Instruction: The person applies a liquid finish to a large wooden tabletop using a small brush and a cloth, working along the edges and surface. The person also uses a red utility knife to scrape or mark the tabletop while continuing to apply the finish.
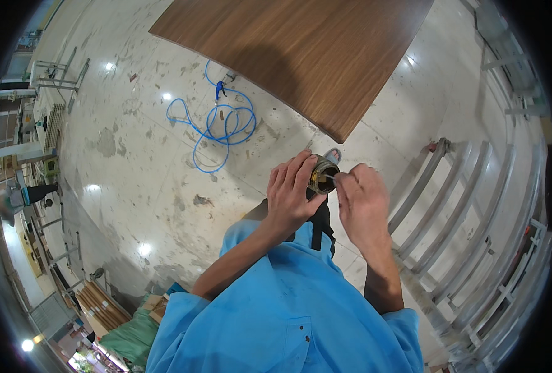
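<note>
We hold a small round brass-coloured fitting (323, 174) in our left hand (293, 193), fingers curled tight around its body, its open mouth facing up in front of our chest. Our right hand (361, 199) pinches a thin metal pin (330, 178) between thumb and fingertips, its tip at the fitting's opening. Beyond lies the edge of a brown wooden board (301, 56). A coiled blue hose (223, 124) rests on the stained pale floor (133, 174), and grey metal frames (450, 205) lie to our right.

hose (217, 127) lies left of the board (301, 53), rack (468, 224) seemingly right.
</note>
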The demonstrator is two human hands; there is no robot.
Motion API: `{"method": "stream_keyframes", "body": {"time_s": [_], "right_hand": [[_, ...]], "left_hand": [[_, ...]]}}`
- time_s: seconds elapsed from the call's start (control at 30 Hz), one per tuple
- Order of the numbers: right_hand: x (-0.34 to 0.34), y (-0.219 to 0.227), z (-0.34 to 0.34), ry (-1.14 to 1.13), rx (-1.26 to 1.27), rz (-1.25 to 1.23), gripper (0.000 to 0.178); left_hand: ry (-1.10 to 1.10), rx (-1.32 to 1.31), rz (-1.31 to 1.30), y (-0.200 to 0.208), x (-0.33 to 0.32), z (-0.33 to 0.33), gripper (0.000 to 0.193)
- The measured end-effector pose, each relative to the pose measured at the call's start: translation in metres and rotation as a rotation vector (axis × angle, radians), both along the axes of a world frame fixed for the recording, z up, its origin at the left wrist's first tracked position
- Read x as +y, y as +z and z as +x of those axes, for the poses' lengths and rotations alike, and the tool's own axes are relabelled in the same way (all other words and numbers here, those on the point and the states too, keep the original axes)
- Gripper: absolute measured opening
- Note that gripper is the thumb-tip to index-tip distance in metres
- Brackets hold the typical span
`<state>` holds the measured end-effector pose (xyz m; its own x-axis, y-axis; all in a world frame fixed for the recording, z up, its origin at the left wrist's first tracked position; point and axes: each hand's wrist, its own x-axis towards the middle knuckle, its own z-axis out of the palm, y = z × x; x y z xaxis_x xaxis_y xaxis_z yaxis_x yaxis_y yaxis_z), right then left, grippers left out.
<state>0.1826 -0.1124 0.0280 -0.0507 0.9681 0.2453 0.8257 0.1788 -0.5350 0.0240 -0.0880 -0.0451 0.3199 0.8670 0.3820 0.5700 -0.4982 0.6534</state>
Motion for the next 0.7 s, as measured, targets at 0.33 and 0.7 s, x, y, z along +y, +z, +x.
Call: {"method": "stream_keyframes", "body": {"time_s": [0.33,0.7], "right_hand": [[-0.025,0.001,0.013,-0.177,0.29,-0.281,0.01],[-0.027,-0.005,0.019,-0.151,0.292,-0.199,0.014]], "left_hand": [[0.048,-0.014,-0.02,-0.001,0.002,-0.007,0.081],[0.068,-0.029,0.025,0.0,0.007,-0.003,0.07]]}}
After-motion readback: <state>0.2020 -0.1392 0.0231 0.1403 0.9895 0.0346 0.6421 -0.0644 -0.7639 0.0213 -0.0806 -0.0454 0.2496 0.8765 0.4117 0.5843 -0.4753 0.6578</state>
